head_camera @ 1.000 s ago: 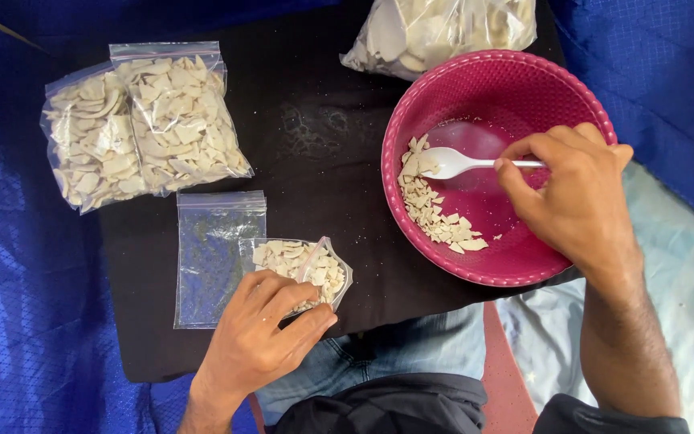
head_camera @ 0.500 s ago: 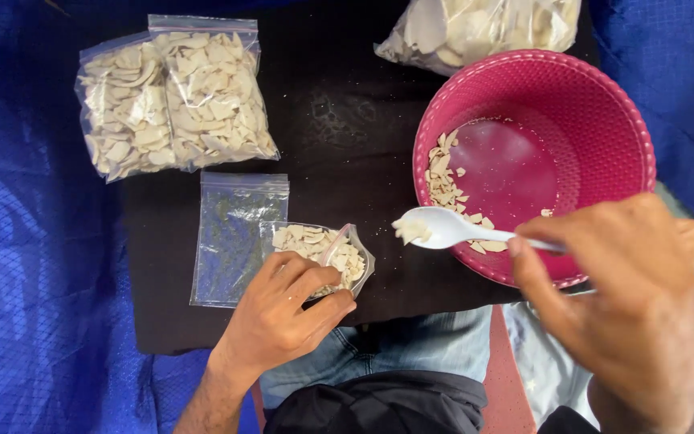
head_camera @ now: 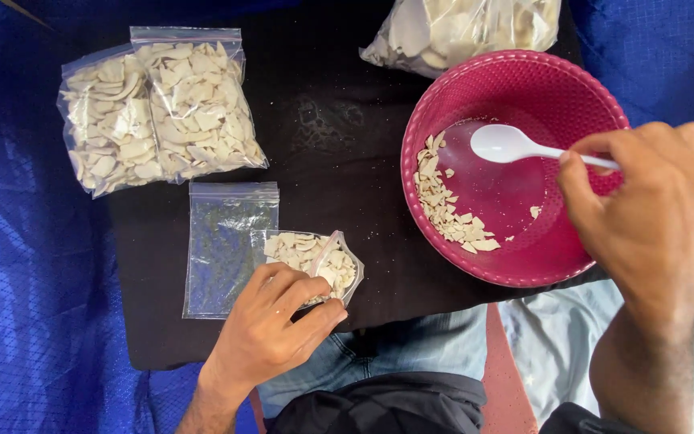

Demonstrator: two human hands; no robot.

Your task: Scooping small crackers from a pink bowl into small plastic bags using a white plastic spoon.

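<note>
Head view: spoon (head_camera: 516, 145), now emptied, is gripped by right hand (head_camera: 652, 217) over bowl (head_camera: 580, 88); bag (head_camera: 315, 265) is pinched by left hand (head_camera: 275, 329).

There is one camera, worn on the person's head. It looks almost straight down at a black board (head_camera: 339, 120) resting on the lap. It sits close, so the board fills most of the view. The near edge shows the person's knees. The far edge cuts off a big bag (head_camera: 459, 28). The left hand (head_camera: 271, 333) comes in from the near side, the right hand (head_camera: 644, 213) from the near right. Blue cloth (head_camera: 26, 281) fills the left side and the far right corner. No other view shares this scene.
</note>
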